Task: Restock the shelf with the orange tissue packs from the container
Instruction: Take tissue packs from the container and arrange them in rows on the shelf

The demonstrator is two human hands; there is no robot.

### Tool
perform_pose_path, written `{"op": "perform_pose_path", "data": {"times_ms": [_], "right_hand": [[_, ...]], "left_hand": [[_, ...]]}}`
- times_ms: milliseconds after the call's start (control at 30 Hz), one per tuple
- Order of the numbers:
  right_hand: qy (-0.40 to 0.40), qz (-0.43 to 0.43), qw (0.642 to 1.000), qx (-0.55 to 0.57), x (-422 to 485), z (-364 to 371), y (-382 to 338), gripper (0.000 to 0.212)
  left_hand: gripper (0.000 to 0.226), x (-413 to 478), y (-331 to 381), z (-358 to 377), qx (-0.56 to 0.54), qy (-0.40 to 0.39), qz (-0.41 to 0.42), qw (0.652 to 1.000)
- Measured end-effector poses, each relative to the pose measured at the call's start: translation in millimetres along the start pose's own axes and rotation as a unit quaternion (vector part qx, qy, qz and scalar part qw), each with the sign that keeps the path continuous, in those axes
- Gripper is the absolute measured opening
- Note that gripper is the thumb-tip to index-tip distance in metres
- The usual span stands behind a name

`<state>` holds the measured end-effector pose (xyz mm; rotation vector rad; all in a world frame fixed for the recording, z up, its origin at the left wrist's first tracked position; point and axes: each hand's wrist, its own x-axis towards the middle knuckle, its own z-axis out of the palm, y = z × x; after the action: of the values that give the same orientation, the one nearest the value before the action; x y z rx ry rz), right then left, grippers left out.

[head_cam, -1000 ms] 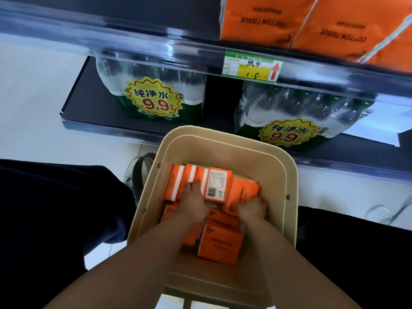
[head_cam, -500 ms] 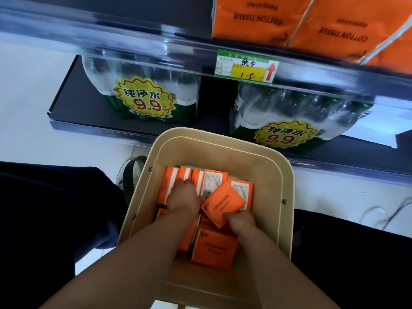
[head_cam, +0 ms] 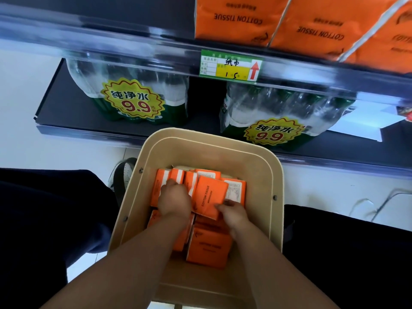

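A beige container (head_cam: 275, 181) below me holds several small orange tissue packs. My right hand (head_cam: 233, 214) pinches one orange pack (head_cam: 209, 197) by its near edge, lifted flat above the others. My left hand (head_cam: 175, 200) is down among the upright packs (head_cam: 178, 178) at the container's far left, fingers curled round them. More packs (head_cam: 207, 247) lie flat nearer to me. On the upper shelf (head_cam: 133, 44) stand larger orange cotton tissue packs (head_cam: 236, 18) at the top right.
A green and yellow price tag (head_cam: 230, 65) hangs on the upper shelf's rail. Two shrink-wrapped bundles of water bottles (head_cam: 131, 94) (head_cam: 276, 117) sit on the lower dark shelf. My dark trouser legs flank the container, and a shoe (head_cam: 123, 172) shows at its left.
My right hand has pulled one orange pack up out of the pile and turned it flat. My left hand has stayed on the upright packs at the left.
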<state>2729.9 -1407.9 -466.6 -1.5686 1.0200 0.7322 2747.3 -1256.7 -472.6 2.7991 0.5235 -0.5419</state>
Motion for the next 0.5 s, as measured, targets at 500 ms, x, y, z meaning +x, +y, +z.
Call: {"op": "perform_pose_path", "data": {"times_ms": [500], "right_hand": [[0.043,0.013,0.996,-0.071,3.9,-8.5,8.7,0.024]], "left_hand": [[0.041,7.5,15.3,-4.5,0.037,-0.109,-0.041,0.993]]}}
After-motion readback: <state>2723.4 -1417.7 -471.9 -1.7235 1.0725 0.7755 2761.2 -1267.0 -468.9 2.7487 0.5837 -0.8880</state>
